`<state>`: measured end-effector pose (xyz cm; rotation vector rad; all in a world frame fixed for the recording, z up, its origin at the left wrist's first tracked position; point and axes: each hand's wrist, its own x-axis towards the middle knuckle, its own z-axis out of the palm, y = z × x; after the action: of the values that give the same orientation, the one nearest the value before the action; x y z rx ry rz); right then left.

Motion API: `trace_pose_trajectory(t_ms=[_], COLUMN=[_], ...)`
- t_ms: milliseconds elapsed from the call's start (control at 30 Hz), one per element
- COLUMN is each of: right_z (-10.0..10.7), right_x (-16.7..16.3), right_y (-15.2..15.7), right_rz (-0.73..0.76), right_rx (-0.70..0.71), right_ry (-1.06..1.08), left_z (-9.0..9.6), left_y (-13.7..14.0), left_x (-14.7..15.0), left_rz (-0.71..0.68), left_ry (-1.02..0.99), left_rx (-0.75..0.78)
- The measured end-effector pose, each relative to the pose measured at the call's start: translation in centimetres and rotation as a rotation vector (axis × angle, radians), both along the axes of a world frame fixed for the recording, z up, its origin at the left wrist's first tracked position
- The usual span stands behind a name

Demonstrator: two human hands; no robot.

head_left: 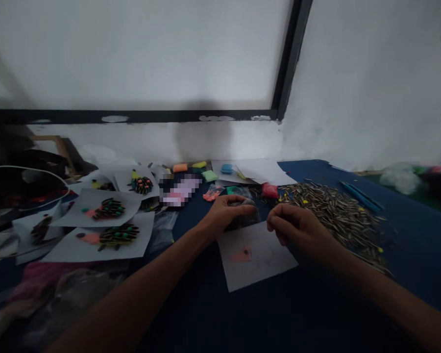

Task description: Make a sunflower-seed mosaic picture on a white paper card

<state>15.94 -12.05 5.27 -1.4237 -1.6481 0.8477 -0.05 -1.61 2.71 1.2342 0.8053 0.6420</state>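
Observation:
My left hand (233,210) is closed on a dark lump in a clear plastic bag (250,219), just above the far edge of a white paper sheet (231,274). Stuck on that sheet is a flat pink clay shape (240,255) with a small black dot, and faint pencil lines run to its right. Over the sheet's right side, my right hand (297,226) is closed with thumb and fingertips pinched together. Whatever might be in that pinch is too small to see.
Striped seeds (332,211) lie heaped at the right beside blue pens (362,195). Paper sheets with seed-covered hedgehog figures (110,210) overlap at the left. Coloured clay pieces (209,175) and a red packet (269,190) sit at the back, near the white wall (150,142).

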Motion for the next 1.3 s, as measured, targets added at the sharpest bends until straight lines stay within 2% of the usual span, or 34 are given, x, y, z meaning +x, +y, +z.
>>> trace_pose_trajectory(t_ms=[167, 367, 500, 600, 733, 900, 1100, 1300], right_z=[-0.4, -0.4, -0.4, -0.6, -1.0, -1.4, -1.4, -1.2], right_x=[0.1, -0.1, -0.2, -0.1, 0.4, 0.8, 0.8, 0.9], right_y=[0.0, -0.1, -0.1, 0.1, 0.4, 0.5, 0.6, 0.6], right_rz=[0.036, 0.015, -0.013, -0.051, -0.121, -0.16, -0.188, -0.211], right_rx=[-0.007, 0.05, 0.082, 0.106, 0.149, 0.083, 0.179, 0.226], right_ry=[-0.019, -0.101, -0.149, -0.127, -0.093, -0.059, -0.008, -0.117], left_z=[0.0, -1.1, -1.7, -1.6, -0.8, 0.0, 0.4, 1.0], left_y=[0.1, 0.7, 1.0, 0.9, 0.2, -0.8, -1.8, -2.6], left_x=[0.0, -0.1, -0.2, -0.2, 0.0, 0.4, 0.8, 1.0], left_rz=[0.028, 0.095, 0.099, 0.186, 0.308, 0.232, 0.06, -0.079], left_ry=[0.021, 0.278, 0.354, 0.448, 0.373, 0.199, 0.176, 0.13], left_rx=[0.159, 0.659, 0.761, 0.891, 1.064, 1.014, 0.872, 0.814])
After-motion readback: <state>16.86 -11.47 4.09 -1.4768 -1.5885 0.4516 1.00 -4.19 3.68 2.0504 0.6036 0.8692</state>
